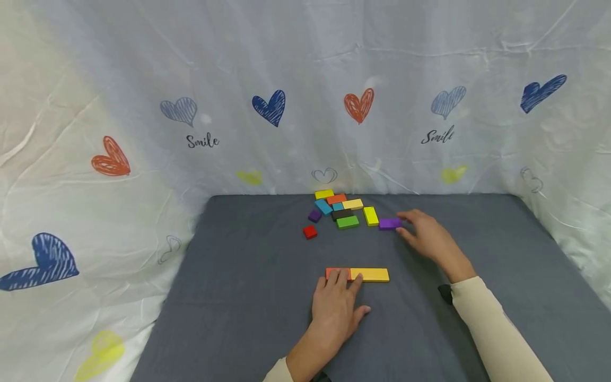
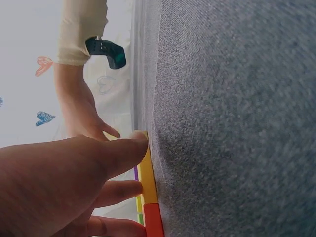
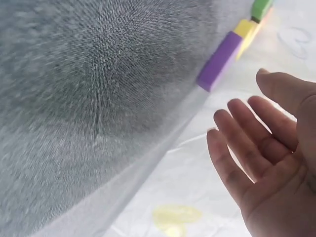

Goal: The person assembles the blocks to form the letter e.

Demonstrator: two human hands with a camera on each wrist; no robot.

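Note:
In the head view, an orange-red block (image 1: 332,272) and a longer yellow block (image 1: 372,275) lie end to end in a row. My left hand (image 1: 334,310) rests its fingertips on this row, its thumb spread to the right; the fingers partly cover the orange-red block. Farther back, my right hand (image 1: 431,239) is beside the right end of a purple block (image 1: 390,224), thumb and fingers parted. From the right wrist, that purple block (image 3: 219,60) shows apart from the loosely bent fingers, with nothing in the palm.
Left of the purple block lie a bright yellow block (image 1: 371,216), a green block (image 1: 348,222), a black block (image 1: 341,214), a small red block (image 1: 310,232) and several others. A white curtain (image 1: 305,132) with printed hearts hangs behind the grey cloth-covered table (image 1: 248,286).

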